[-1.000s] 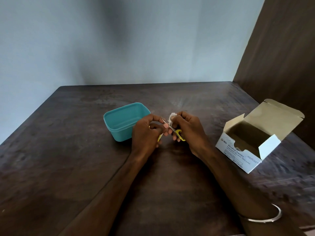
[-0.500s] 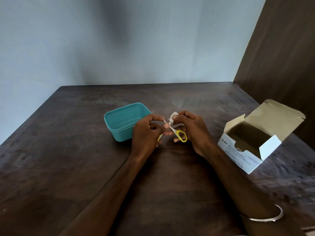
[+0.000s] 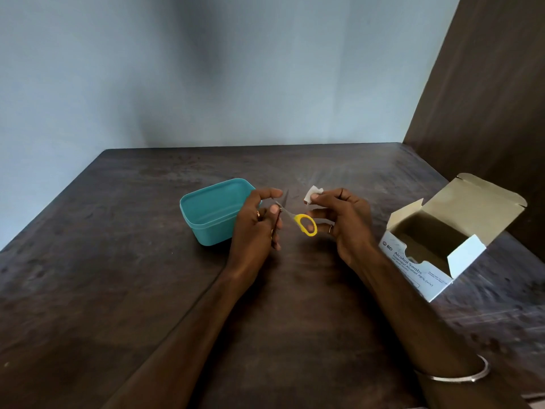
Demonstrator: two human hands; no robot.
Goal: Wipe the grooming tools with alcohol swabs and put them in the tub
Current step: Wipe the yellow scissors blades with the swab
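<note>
Left hand grips the scissors, right hand pinches the swab (apart now). Wipe both blades slowly, I'd say.

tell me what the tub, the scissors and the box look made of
Tub: teal plastic, likely; smooth, moulded, rounded rim.
Scissors: yellow handle loops look plastic, thin grey blades probably metal, though blurred.
Box: thin cardboard, white printed outside, plain brown inside, creased flaps.
</note>
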